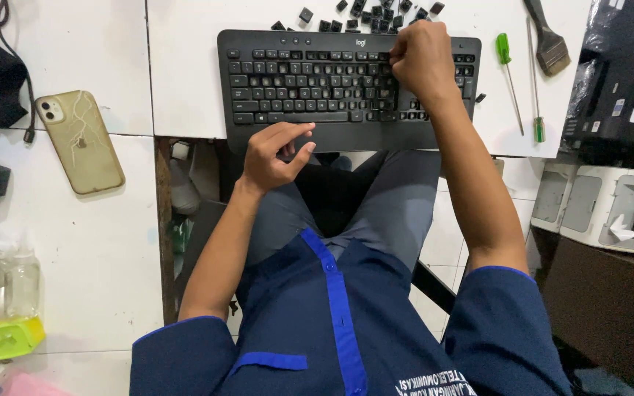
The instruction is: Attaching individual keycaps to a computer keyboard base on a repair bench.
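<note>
A black keyboard (pixel 310 84) lies on the white table (pixel 185 66) in front of me. My right hand (pixel 421 59) is curled into a fist over its upper right keys; whether it grips a key or a tool is hidden. My left hand (pixel 277 154) hovers at the keyboard's near edge, fingers loosely bent, thumb and forefinger close together, holding nothing that shows. Several loose black keycaps (pixel 365 13) lie scattered on the table just beyond the keyboard.
A gold phone (pixel 80 139) with a cracked back lies on the left table. Two screwdrivers (pixel 511 77) and a brush (pixel 548 40) rest right of the keyboard. Bottles and a green cap (pixel 12 336) stand at lower left. White plastic casings (pixel 610 205) sit at right.
</note>
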